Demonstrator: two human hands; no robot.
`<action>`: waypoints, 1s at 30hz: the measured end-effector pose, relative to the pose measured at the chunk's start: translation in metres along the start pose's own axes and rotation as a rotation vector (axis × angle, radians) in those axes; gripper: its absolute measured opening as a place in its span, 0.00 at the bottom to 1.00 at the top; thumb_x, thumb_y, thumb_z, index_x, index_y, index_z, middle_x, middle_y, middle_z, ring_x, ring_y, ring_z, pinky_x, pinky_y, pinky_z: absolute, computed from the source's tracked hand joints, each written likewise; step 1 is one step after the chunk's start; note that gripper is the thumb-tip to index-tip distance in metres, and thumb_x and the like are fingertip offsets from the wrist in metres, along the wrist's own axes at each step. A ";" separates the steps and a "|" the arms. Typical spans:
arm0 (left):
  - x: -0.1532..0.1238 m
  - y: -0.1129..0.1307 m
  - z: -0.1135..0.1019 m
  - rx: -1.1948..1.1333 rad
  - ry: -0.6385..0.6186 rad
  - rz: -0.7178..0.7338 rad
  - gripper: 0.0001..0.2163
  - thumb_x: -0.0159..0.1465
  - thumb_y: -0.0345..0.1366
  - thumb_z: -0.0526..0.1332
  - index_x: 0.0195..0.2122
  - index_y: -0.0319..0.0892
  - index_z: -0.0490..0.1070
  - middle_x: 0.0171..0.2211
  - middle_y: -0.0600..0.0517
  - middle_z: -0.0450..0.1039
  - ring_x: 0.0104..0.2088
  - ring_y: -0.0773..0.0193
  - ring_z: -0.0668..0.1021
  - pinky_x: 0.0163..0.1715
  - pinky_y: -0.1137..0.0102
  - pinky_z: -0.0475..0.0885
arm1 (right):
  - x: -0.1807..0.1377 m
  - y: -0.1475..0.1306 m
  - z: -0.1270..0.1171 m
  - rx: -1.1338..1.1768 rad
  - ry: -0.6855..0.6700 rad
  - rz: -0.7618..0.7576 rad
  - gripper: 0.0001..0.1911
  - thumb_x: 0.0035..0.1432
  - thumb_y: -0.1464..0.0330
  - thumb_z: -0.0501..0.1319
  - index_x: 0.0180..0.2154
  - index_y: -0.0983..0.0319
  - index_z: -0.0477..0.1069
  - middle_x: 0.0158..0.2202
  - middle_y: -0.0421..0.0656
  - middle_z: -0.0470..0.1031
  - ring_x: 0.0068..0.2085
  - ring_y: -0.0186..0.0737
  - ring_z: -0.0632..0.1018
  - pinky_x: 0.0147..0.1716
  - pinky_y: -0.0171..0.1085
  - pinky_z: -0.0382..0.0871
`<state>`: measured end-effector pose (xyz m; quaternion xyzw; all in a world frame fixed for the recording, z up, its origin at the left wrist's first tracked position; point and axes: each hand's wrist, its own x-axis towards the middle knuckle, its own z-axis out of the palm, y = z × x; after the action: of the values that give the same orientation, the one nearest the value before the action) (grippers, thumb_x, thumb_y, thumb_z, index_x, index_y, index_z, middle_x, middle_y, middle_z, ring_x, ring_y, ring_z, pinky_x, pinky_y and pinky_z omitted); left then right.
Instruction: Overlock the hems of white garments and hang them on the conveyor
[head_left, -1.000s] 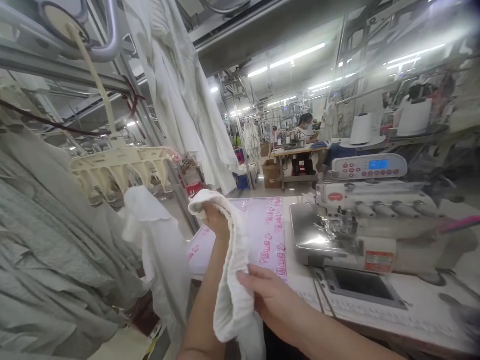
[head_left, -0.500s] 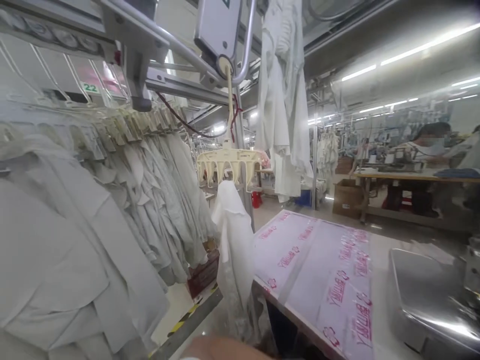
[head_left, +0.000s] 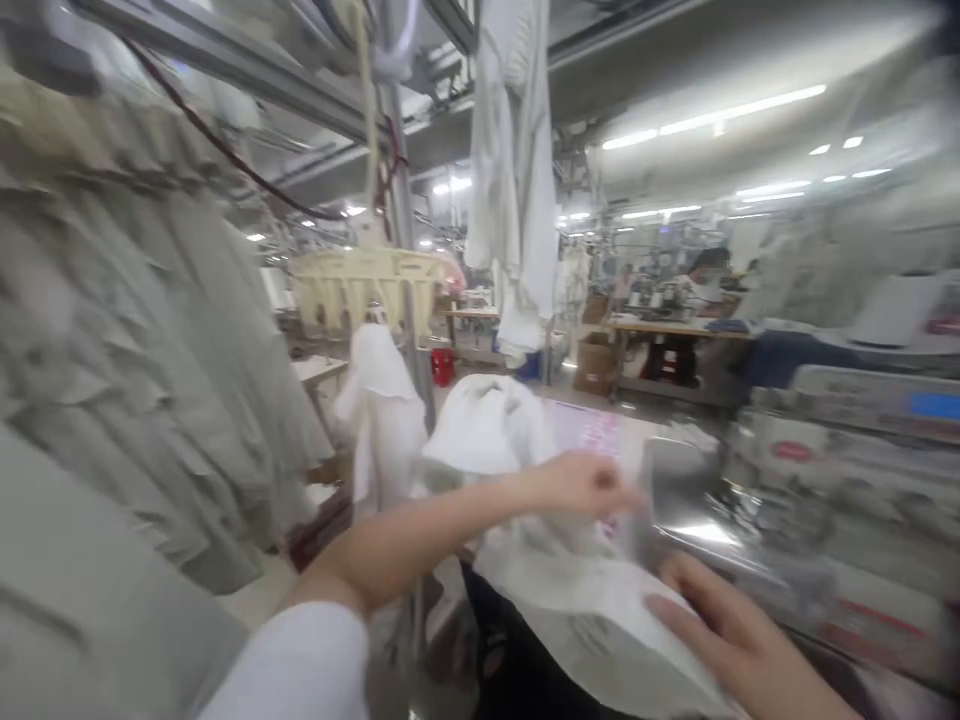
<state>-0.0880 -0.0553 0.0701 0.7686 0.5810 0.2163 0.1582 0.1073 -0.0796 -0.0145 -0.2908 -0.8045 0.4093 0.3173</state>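
Note:
The picture is smeared by motion. A white garment piece (head_left: 540,590) lies bunched across the near edge of the sewing table (head_left: 600,430). My left hand (head_left: 581,485) reaches over it from the left, fingers curled on the cloth near the machine's metal plate (head_left: 679,500). My right hand (head_left: 724,630) rests on the cloth at the lower right, fingers stretched forward and flat. The sewing machine (head_left: 847,450) stands to the right of both hands.
A row of pale garments (head_left: 135,380) hangs at the left. A cream clip hanger (head_left: 367,285) holds a white piece (head_left: 379,410) beside the table. More white cloth (head_left: 514,180) hangs overhead. A person (head_left: 701,285) works at a far table, with cardboard boxes (head_left: 592,365) on the floor.
The view swung left to the hanging rack, with my hands out of sight, then back to the table. Both hands are now on a white piece lying on the table.

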 end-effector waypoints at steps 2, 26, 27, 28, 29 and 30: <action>-0.028 -0.016 0.042 -0.093 -0.117 0.010 0.18 0.54 0.50 0.54 0.29 0.38 0.70 0.26 0.50 0.71 0.26 0.64 0.71 0.23 0.73 0.63 | 0.009 0.007 -0.003 -0.029 -0.040 0.008 0.13 0.56 0.63 0.52 0.25 0.62 0.54 0.23 0.37 0.56 0.25 0.33 0.62 0.23 0.31 0.58; -0.050 -0.068 0.057 0.557 0.482 0.785 0.14 0.57 0.25 0.53 0.43 0.45 0.65 0.22 0.55 0.64 0.24 0.69 0.66 0.26 0.71 0.59 | 0.008 0.027 0.035 0.341 -0.134 0.189 0.18 0.55 0.57 0.53 0.23 0.62 0.52 0.20 0.34 0.49 0.21 0.28 0.55 0.19 0.29 0.49; -0.050 -0.067 0.058 0.557 0.542 0.783 0.14 0.56 0.25 0.54 0.42 0.45 0.66 0.22 0.55 0.64 0.24 0.69 0.66 0.27 0.70 0.59 | 0.008 0.026 0.037 0.409 -0.130 0.199 0.18 0.55 0.57 0.53 0.23 0.62 0.52 0.20 0.34 0.49 0.20 0.27 0.55 0.18 0.29 0.49; -0.051 -0.067 0.058 0.545 0.594 0.774 0.14 0.56 0.24 0.54 0.42 0.46 0.66 0.21 0.55 0.63 0.24 0.69 0.66 0.28 0.70 0.59 | 0.008 0.026 0.040 0.445 -0.112 0.207 0.18 0.55 0.57 0.53 0.24 0.62 0.52 0.20 0.34 0.50 0.20 0.27 0.56 0.18 0.29 0.50; -0.051 -0.066 0.057 0.517 0.625 0.766 0.14 0.56 0.24 0.54 0.42 0.46 0.66 0.21 0.55 0.61 0.24 0.70 0.66 0.27 0.70 0.59 | 0.008 0.025 0.041 0.449 -0.081 0.211 0.18 0.55 0.57 0.53 0.24 0.62 0.52 0.19 0.34 0.51 0.19 0.27 0.57 0.18 0.28 0.50; -0.051 -0.066 0.057 0.473 0.630 0.758 0.14 0.56 0.25 0.54 0.42 0.45 0.66 0.20 0.55 0.60 0.23 0.70 0.65 0.26 0.71 0.59 | 0.009 0.024 0.043 0.432 -0.043 0.213 0.17 0.56 0.58 0.52 0.24 0.62 0.51 0.19 0.34 0.52 0.19 0.27 0.58 0.18 0.28 0.51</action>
<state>-0.1249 -0.0860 -0.0185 0.8368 0.3153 0.3415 -0.2895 0.0749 -0.0818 -0.0522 -0.2905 -0.6699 0.6090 0.3099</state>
